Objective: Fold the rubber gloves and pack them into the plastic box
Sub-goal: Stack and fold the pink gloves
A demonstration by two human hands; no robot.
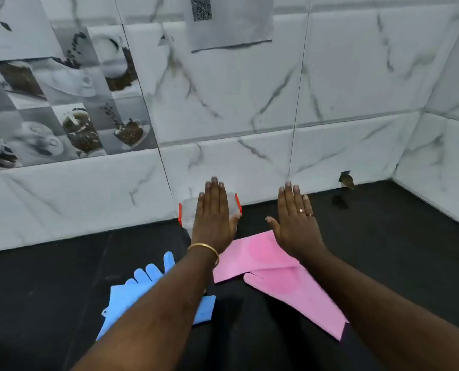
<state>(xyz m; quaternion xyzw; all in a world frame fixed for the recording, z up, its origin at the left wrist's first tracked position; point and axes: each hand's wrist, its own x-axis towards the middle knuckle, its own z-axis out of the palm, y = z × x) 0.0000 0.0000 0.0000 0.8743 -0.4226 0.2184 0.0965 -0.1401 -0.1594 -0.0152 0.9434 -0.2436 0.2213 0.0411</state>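
Nearest the camera, two forearms reach forward over a black countertop (383,236). Under the left forearm lies a blue rubber glove (121,295), flat, its fingers pointing toward the wall and its cuff spread toward the viewer; the arm hides its middle. To the right lie the pink rubber gloves (282,279), smooth and matte with a faint rounder patch on the palm; one lies across the other, a thumb jutting left, the cuff running toward the near right. Farther on, the left hand (213,218), a gold bangle (204,250) at its wrist, is spread flat, fingers straight and together, holding nothing. The right hand (295,223), wearing rings, is likewise flat and empty, its heel over the far edge of the pink gloves. Behind the left hand stands the plastic box (188,214), clear with orange-red clips at both ends, against the marble-tiled wall (330,103).
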